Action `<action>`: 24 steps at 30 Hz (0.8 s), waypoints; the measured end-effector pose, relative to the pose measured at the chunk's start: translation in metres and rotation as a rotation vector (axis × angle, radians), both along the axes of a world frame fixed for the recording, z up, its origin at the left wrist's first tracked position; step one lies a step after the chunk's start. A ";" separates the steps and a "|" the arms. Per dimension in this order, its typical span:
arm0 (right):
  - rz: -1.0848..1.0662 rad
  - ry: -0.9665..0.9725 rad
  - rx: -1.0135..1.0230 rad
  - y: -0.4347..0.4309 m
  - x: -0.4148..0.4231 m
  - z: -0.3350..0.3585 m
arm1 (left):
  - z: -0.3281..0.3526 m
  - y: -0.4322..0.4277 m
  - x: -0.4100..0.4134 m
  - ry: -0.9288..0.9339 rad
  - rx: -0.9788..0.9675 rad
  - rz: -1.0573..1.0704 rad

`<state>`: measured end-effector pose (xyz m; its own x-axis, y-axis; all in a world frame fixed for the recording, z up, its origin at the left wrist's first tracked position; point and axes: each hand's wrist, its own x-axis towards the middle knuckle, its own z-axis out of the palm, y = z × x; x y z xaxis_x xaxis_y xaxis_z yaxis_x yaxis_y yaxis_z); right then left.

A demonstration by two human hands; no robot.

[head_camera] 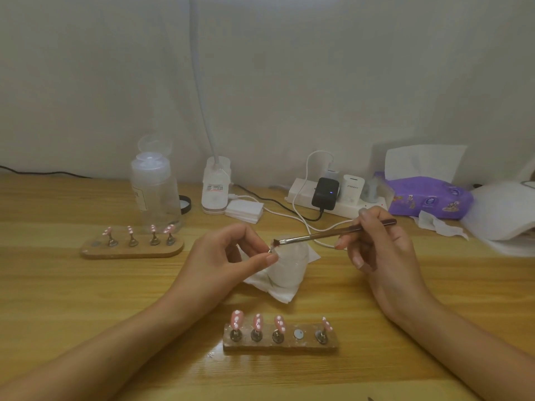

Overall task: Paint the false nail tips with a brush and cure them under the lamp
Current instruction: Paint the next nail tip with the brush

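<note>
My left hand point(228, 256) pinches a small nail tip on its metal stand point(272, 249) between thumb and fingers, above the table's middle. My right hand point(376, 244) grips a thin dark-red brush point(333, 234) whose bristle end touches that nail tip. Close to me lies a wooden holder point(279, 344) with several pink, white-dotted nail tips point(257, 322) on stands and one bare magnet spot point(298, 333). A second wooden holder point(131, 250) with several pink tips point(153, 228) lies at the left. The white gooseneck lamp's base point(215, 188) stands at the back.
A clear glass point(289, 267) sits on a white tissue point(283, 293) under the hands. A clear pump bottle point(155, 189) stands back left, cotton pads point(244, 211) beside the lamp, a power strip with chargers point(333, 195), a purple tissue pack point(428, 198) and crumpled white paper point(503, 215) at right.
</note>
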<state>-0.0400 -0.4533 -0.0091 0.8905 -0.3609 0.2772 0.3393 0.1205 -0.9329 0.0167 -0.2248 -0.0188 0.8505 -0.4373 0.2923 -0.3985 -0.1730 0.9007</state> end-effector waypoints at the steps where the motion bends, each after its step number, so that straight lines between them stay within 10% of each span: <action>1: -0.008 0.015 -0.010 0.000 0.000 0.000 | 0.000 0.000 0.000 -0.001 0.000 0.001; 24: -0.018 0.002 0.019 -0.001 -0.002 0.000 | 0.000 0.000 -0.001 -0.033 0.005 -0.002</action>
<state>-0.0421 -0.4543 -0.0096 0.8842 -0.3823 0.2685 0.3400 0.1324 -0.9311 0.0156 -0.2244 -0.0188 0.8395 -0.4406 0.3180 -0.4285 -0.1768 0.8861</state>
